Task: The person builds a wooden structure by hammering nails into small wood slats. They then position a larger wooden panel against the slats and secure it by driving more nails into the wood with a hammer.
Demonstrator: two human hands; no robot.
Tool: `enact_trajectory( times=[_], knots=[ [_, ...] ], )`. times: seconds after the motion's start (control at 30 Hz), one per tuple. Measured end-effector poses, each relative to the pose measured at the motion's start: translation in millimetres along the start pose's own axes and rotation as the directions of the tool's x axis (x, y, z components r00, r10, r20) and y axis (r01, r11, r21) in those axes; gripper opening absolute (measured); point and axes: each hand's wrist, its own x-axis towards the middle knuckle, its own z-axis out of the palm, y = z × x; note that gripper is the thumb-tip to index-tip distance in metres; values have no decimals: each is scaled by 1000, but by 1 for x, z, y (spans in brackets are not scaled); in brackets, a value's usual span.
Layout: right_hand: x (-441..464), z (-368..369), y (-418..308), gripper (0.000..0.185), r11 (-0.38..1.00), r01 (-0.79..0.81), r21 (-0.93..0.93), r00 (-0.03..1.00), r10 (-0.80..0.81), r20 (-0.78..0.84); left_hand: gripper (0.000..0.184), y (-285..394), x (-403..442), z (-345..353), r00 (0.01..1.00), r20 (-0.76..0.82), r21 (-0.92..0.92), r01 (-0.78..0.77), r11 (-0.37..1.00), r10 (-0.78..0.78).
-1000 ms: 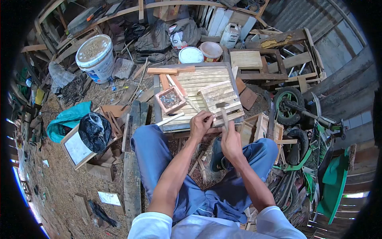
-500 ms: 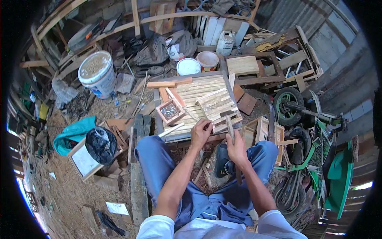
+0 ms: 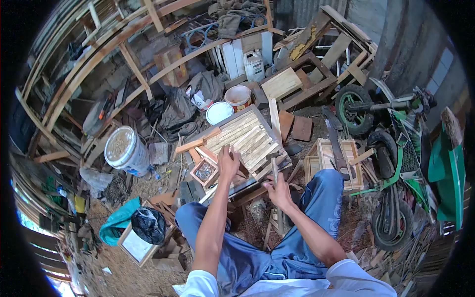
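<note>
My left hand [image 3: 228, 163] reaches over a slatted wooden panel [image 3: 247, 123], its fingers spread and pointing down. It is just right of a small wooden box [image 3: 198, 179] with metal nails [image 3: 205, 172] inside. What lies directly under the palm is hidden. My right hand [image 3: 279, 192] is wrapped round a hammer [image 3: 275, 171], held upright with its head at the panel's near right corner. Pale wooden strips [image 3: 262, 153] lie on the panel beside the hammer head. Short wooden pieces [image 3: 198, 144] rest along its left edge.
A wooden crate [image 3: 324, 146] with a handsaw [image 3: 336, 148] on it stands by my right knee. Further right is a green motorbike [image 3: 396, 173]. Buckets [image 3: 219, 114] stand behind the panel. A large bucket [image 3: 126, 148] and a black bag [image 3: 148, 225] are at left.
My left hand has left the near edge of the strips and moved left over the panel, its pinched fingers now spread. My right hand keeps the hammer. The head view has turned.
</note>
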Motion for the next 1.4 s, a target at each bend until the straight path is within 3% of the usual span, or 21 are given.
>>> enact_trajectory(
  times=[0.1,0.23,0.27,0.37,0.47,0.57,0.63,0.67,0.83,1.03,1.23,1.33,1.4],
  knots=[
    [6,1,14,34,992,-104,75,992,98,76,58,6,15,-2,889,378,-76,309,948,-260],
    [5,-10,20,33,990,-112,88,990,104,94,49,-12,12,12,951,235,32,200,979,-202],
    [1,-18,11,33,992,-104,70,992,99,77,48,-14,16,6,908,340,83,232,969,-246],
    [-7,-34,-9,32,985,-116,128,993,116,13,46,6,3,-31,889,387,-198,341,919,-247],
    [-12,-47,-25,32,984,-127,127,991,132,-34,41,10,-10,-54,697,601,-267,637,724,-391],
    [-5,-50,-20,33,980,-18,199,991,44,-129,42,-10,-34,-52,583,705,-260,742,618,-404],
    [14,-56,-23,32,963,125,237,976,-77,-204,45,9,-53,-53,602,650,-354,780,516,-464],
    [22,-63,-29,29,968,23,251,990,14,-143,46,23,-64,-52,604,624,-400,791,463,-495],
    [73,-64,-8,28,975,59,214,987,-25,-158,45,70,-97,-20,733,429,-581,671,460,-528],
    [92,-59,23,39,972,128,198,971,-82,-224,46,74,-99,10,764,318,-485,640,596,-561],
    [95,-60,38,30,986,114,118,962,-80,-262,46,69,-90,18,802,292,-320,596,736,-522],
    [91,-65,38,26,989,110,100,954,-76,-290,48,85,-93,0,929,156,8,340,941,-337],
    [82,-67,31,22,994,83,74,949,-55,-312,49,103,-88,-7,993,86,-60,90,994,-85]
  ],
)
